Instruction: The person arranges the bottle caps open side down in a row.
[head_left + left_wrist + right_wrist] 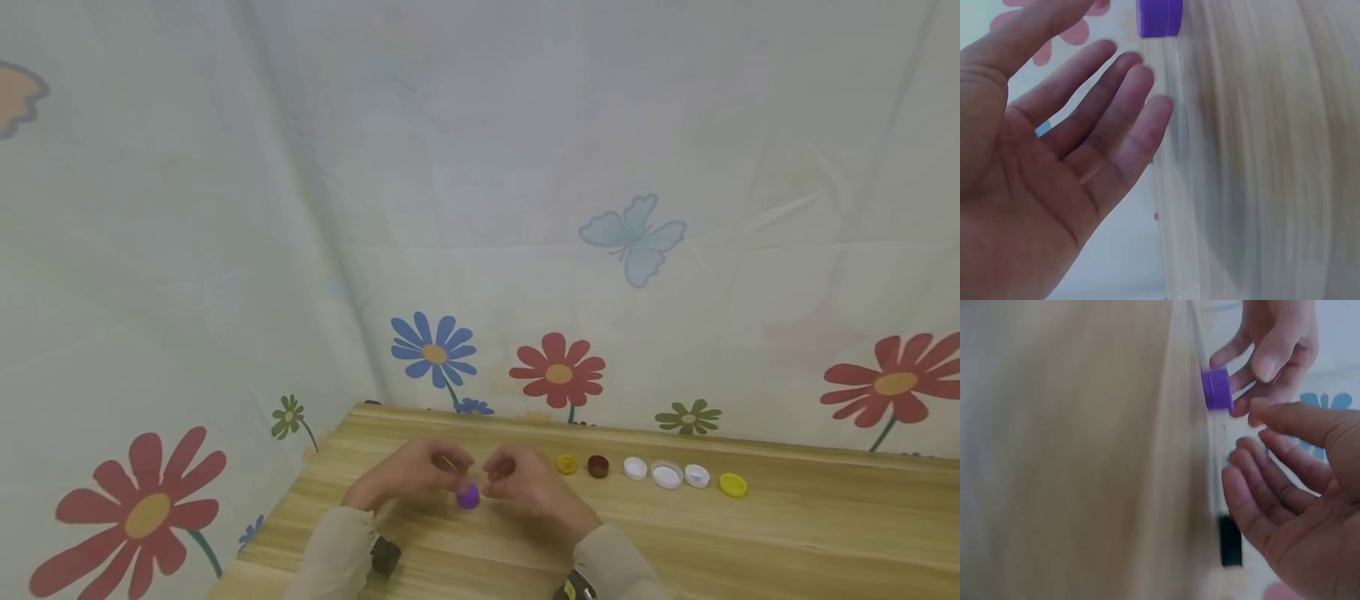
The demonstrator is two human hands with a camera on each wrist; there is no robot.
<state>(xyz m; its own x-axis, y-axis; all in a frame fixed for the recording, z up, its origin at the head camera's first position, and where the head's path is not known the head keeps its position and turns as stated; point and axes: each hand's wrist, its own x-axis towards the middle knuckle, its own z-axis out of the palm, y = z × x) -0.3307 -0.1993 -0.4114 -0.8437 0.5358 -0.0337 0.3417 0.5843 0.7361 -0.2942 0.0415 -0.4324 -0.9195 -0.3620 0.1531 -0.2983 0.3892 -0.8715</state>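
Note:
A purple bottle cap [468, 497] sits on the wooden table between my two hands. My left hand [415, 473] is just left of it, fingertips close over the cap. In the left wrist view its fingers are relaxed and spread, with the purple cap [1159, 17] beyond them at the top edge. My right hand [534, 486] hovers on the cap's other side, thumb and fingers loosely bent and parted. In the right wrist view the purple cap [1217, 389] overlaps the left fingers, and the right palm [1316, 550] holds nothing.
Right of my hands stands a row of caps: a golden one [567, 464], a dark brown one [597, 466], several white ones [635, 468] and a yellow one [733, 485]. Behind the wooden table [787, 542] hangs a flower-printed curtain [487, 208], which also runs along the left side.

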